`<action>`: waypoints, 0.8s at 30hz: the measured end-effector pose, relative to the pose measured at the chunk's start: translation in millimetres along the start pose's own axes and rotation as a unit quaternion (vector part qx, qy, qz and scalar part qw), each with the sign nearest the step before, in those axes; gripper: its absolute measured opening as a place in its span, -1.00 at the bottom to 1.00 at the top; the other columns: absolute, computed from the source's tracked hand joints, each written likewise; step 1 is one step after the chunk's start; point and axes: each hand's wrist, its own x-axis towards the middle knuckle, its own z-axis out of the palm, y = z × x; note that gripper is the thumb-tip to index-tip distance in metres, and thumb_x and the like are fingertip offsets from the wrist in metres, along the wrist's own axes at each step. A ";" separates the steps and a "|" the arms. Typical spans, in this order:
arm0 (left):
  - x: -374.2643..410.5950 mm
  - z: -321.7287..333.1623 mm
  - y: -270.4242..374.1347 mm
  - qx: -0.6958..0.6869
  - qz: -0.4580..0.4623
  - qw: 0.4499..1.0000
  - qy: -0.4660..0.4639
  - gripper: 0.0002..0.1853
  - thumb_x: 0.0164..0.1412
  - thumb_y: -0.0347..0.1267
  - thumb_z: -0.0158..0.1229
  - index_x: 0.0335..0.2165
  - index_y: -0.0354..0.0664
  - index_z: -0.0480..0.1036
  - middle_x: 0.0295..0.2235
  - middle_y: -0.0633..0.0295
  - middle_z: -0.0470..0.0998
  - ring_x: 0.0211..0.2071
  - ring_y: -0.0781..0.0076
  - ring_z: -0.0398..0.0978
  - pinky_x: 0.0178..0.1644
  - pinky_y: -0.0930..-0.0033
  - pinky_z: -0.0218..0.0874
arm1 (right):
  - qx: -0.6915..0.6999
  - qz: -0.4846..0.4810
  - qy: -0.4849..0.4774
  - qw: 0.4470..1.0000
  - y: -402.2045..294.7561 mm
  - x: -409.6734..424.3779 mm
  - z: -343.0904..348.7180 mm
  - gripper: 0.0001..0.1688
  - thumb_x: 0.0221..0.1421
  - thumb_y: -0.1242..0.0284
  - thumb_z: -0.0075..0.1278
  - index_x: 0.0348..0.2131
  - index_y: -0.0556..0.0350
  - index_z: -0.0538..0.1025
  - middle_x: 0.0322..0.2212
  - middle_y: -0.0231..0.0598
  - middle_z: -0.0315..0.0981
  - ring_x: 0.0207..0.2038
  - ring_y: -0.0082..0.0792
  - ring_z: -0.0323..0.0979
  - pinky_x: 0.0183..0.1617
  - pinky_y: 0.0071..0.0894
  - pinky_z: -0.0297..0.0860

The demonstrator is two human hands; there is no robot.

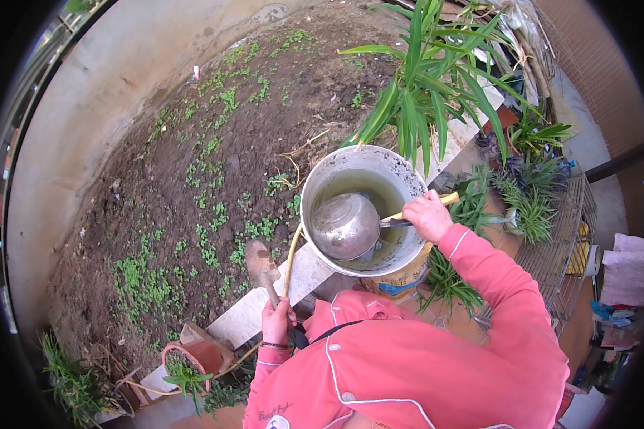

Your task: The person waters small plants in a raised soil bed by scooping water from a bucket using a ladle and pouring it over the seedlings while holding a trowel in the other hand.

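My right hand grips the dark handle of a metal dipper, and a yellow rod sticks out beyond my fist. The dipper's rounded underside faces up inside a large whitish bucket, over murky greenish water. Dark specks dot the bucket's inner wall. In my left hand is a soil-stained garden trowel, its blade pointing away from me over the bed's edge. A yellow hose passes close beside the trowel.
Beyond a pale stone curb lies a soil bed with small green seedlings. A tall long-leaved plant overhangs the bucket's far side. A terracotta pot sits at lower left. Right of me are potted plants and a wire rack.
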 end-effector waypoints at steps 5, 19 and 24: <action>-11.6 10.9 -7.7 -0.028 0.007 0.999 0.029 -0.86 0.04 -0.38 -0.02 -0.47 -0.23 0.23 -0.69 0.33 0.25 -0.76 0.58 0.22 -0.74 0.57 0.06 | 0.152 0.088 0.055 0.983 31.4 -11.8 -20.1 -0.74 -0.32 0.61 0.02 -0.49 -0.05 0.39 -0.57 -0.44 0.33 -0.38 -0.36 0.30 -0.20 -0.40 0.10; -16.7 65.9 20.8 0.001 0.096 0.995 -0.012 -0.89 0.05 -0.40 -0.04 -0.47 -0.18 0.22 -0.72 0.36 0.24 -0.80 0.62 0.20 -0.78 0.61 0.01 | 0.341 0.347 0.246 0.838 81.3 -95.3 2.1 -0.82 -0.20 0.61 0.03 -0.45 0.20 0.41 -0.51 -0.26 0.35 -0.44 -0.40 0.33 -0.31 -0.50 0.25; -16.5 82.8 29.8 0.032 0.089 0.994 -0.047 -0.90 0.03 -0.44 -0.05 -0.51 -0.23 0.22 -0.71 0.33 0.25 -0.78 0.58 0.22 -0.76 0.57 0.07 | 0.348 0.469 0.335 0.740 108.4 -144.6 57.3 -0.87 -0.15 0.58 0.02 -0.47 0.16 0.39 -0.61 -0.46 0.28 -0.51 -0.65 0.19 -0.38 -0.60 0.22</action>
